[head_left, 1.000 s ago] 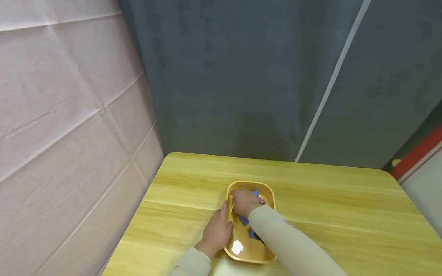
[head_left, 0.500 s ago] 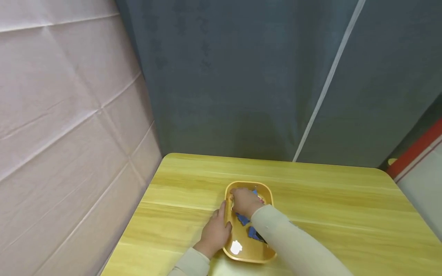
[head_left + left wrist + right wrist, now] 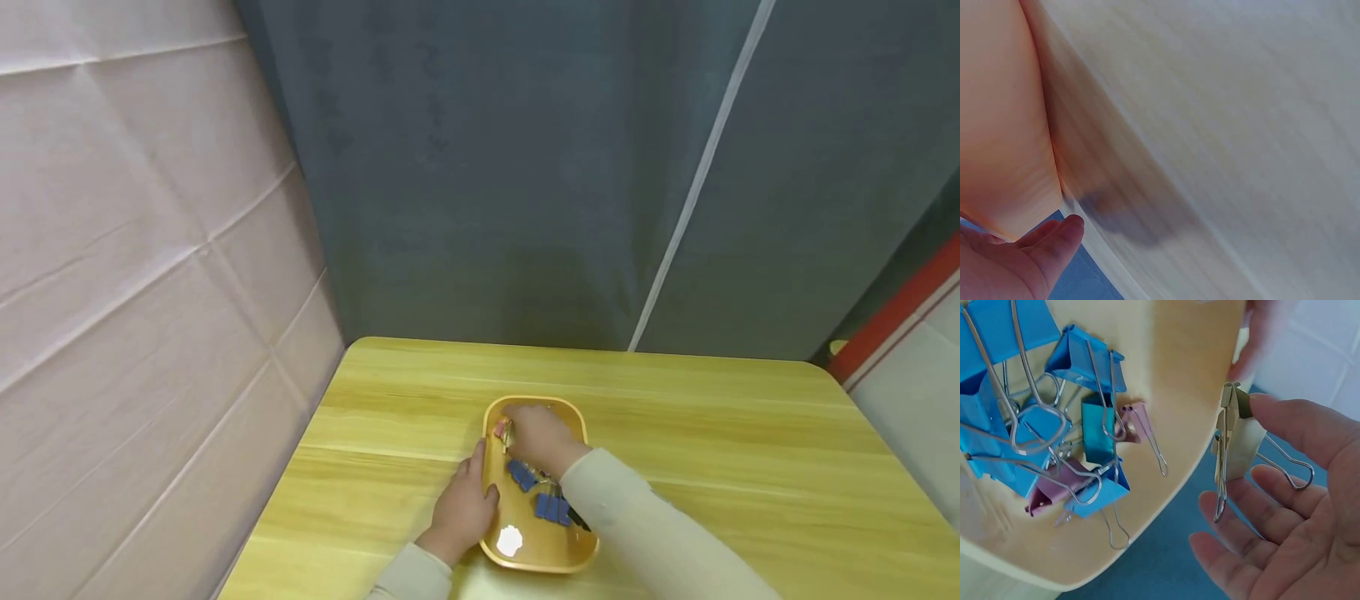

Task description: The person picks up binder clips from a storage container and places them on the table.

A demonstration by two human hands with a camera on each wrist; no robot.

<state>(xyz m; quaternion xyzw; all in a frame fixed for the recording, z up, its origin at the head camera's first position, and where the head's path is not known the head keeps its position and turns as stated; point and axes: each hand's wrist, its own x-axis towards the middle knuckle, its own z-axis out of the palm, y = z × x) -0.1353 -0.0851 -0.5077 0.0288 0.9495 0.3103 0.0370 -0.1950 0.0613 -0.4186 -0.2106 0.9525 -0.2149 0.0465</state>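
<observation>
In the head view a yellow plastic tray (image 3: 525, 554) holds several binder clips, including a blue one (image 3: 552, 508). My right hand (image 3: 536, 437) reaches into its far left part. The right wrist view shows that hand's thumb and fingers pinching a cream-gold binder clip (image 3: 1244, 440) by the tray's rim; whether the clip touches the wall I cannot tell. Blue (image 3: 1088, 359), teal (image 3: 1099, 431) and pink (image 3: 1138, 422) binder clips lie in the tray there. My left hand (image 3: 461, 504) rests on the tray's left side, fingers fairly straight, thumb at the rim.
The wood-patterned table (image 3: 712, 450) extends on both sides of the tray. A dark curtain (image 3: 480, 192) hangs behind it, and a pale creased sheet (image 3: 150, 250) covers the left side. A red strip (image 3: 892, 308) runs at the far right.
My right hand has shifted slightly right inside the tray, uncovering small pinkish and gold pieces by the left wall and more of the blue clips. The left hand stays at the tray's side.
</observation>
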